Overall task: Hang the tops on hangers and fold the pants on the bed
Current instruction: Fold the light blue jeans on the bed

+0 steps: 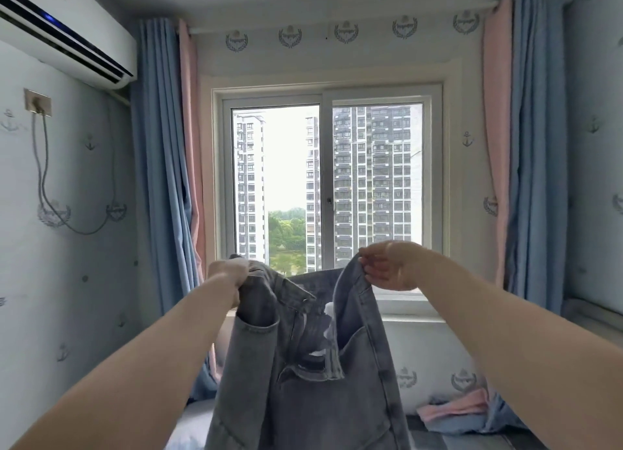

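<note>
From the head camera, a pair of grey-blue denim jeans (303,389) hangs in the air in front of the window (330,179), held by its waistband. The left hand (227,276) has its fingers curled tight round one end of the waistband. The right hand (387,265) pinches the other end between thumb and fingertips and sits a little higher.

The waistband sags open between the two hands, fly undone. The long axis runs straight down from the fingers, with the legs dropping out of view over the near edge of the bed (465,441). Both hands are about equally far out, so either could lead. Folding, I judge, calls for bringing the two waistband ends together and then lowering the jeans lengthwise onto the bed. A pink and blue cloth (451,412) lies bunched toward the bed's far right side.
</note>
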`<state>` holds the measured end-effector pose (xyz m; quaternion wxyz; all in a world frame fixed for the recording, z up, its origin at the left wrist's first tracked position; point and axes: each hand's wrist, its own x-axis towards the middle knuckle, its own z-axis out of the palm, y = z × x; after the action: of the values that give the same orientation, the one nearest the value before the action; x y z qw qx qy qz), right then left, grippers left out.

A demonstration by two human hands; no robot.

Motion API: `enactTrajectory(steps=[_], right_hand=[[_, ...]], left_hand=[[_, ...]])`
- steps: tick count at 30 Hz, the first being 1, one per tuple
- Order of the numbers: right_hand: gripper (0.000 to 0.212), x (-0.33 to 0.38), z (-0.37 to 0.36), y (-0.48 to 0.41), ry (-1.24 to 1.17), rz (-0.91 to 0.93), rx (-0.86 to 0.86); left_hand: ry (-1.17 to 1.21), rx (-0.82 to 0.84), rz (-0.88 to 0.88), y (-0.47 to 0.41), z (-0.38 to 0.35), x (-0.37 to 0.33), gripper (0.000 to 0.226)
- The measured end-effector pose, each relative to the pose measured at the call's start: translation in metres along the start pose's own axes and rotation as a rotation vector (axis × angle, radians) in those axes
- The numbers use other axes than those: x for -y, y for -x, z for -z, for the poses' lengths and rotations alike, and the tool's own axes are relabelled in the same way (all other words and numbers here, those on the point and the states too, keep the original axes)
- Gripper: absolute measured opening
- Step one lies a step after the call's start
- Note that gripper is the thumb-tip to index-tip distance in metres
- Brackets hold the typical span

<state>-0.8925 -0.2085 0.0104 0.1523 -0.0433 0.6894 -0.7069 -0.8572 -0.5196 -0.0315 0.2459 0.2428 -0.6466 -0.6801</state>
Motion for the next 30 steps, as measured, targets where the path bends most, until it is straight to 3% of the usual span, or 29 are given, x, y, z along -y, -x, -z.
enactTrajectory(steps=[6,9,12,16,19,21,24,27,30], right_hand=[[0.021,0.017,-0.037,0.015,0.057,-0.019,0.202],[0.025,0.022,-0.055,0.030,0.137,0.029,0.216],[0.013,0.022,-0.072,0.041,0.123,0.110,0.163],[0.023,0.024,-0.080,0.048,0.045,0.214,0.117],[0.023,0.025,-0.083,0.052,0.062,0.226,0.138],[0.017,0.022,-0.082,0.051,0.086,0.248,0.178],[0.013,0.017,-0.064,0.038,0.201,0.483,0.053],[0.035,-0.006,-0.029,0.018,0.283,0.617,-0.192],[0.097,-0.051,0.003,0.000,0.216,0.419,-0.139]], left_hand=[[0.209,0.237,-0.097,0.052,-0.035,-0.019,0.008],[0.199,0.423,-0.158,0.078,-0.043,-0.024,0.015],[0.121,0.523,-0.216,0.094,-0.043,-0.023,0.023],[0.036,0.676,-0.275,0.101,-0.035,-0.016,0.041],[0.015,0.572,-0.382,0.104,-0.044,-0.005,0.045],[0.050,0.468,-0.375,0.105,-0.051,0.002,0.034],[0.136,0.415,-0.291,0.103,-0.049,0.012,0.029],[0.211,0.448,-0.267,0.098,-0.038,0.015,0.031],[0.279,0.518,-0.277,0.097,-0.028,0.006,0.032]])
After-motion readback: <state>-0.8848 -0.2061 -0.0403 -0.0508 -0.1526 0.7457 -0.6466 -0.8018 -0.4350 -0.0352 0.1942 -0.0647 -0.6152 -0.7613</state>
